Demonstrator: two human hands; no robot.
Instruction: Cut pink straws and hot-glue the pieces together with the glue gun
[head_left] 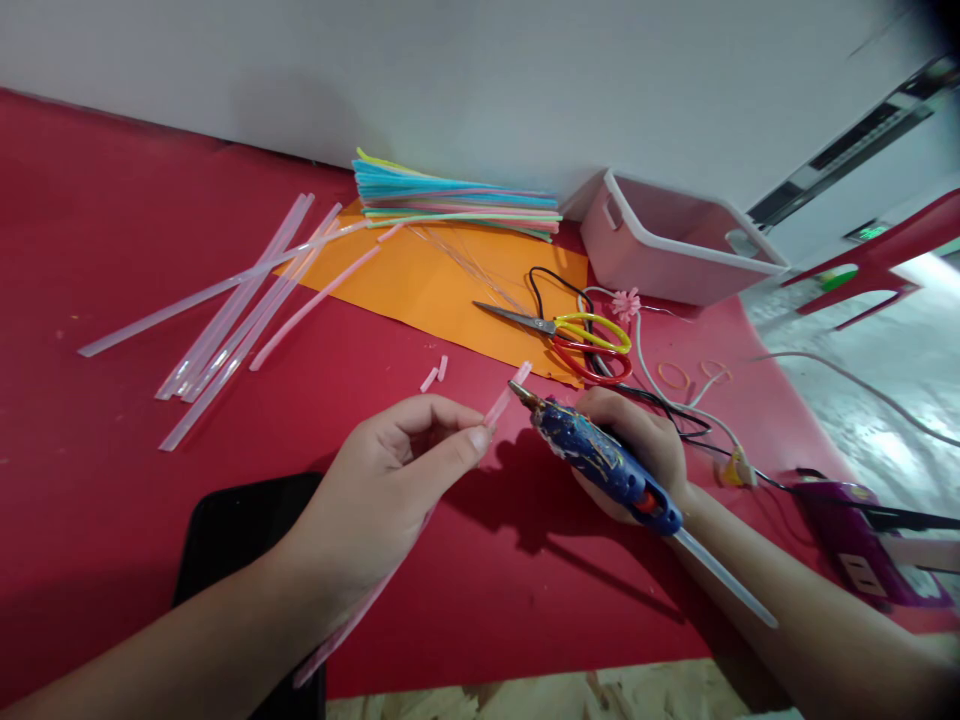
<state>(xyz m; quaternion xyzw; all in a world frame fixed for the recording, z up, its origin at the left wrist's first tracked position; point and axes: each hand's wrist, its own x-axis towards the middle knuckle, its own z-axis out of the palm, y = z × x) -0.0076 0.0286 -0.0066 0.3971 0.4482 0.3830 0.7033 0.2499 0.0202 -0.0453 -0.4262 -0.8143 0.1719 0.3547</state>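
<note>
Between the thumb and fingers of my left hand (397,470) is a pink pipe cleaner (498,405); its long end trails out below the wrist. My right hand (645,440) is wrapped round a blue hot glue gun (592,450), and a clear glue stick (727,580) pokes out of its back. The gun's metal nozzle is at the pipe cleaner's upper end; whether they touch I cannot tell. Beyond my left hand, two short pink pieces (429,380) lie on the red table (112,420).
Scissors (592,330) and several pipe cleaners (450,195) lie on orange paper (420,280). Several glue sticks (247,310) are at the left. A pink bin (675,235) stands at the back right, a purple power strip (855,550) at the right, with cords between. A black phone-like slab (240,530) lies under my left arm.
</note>
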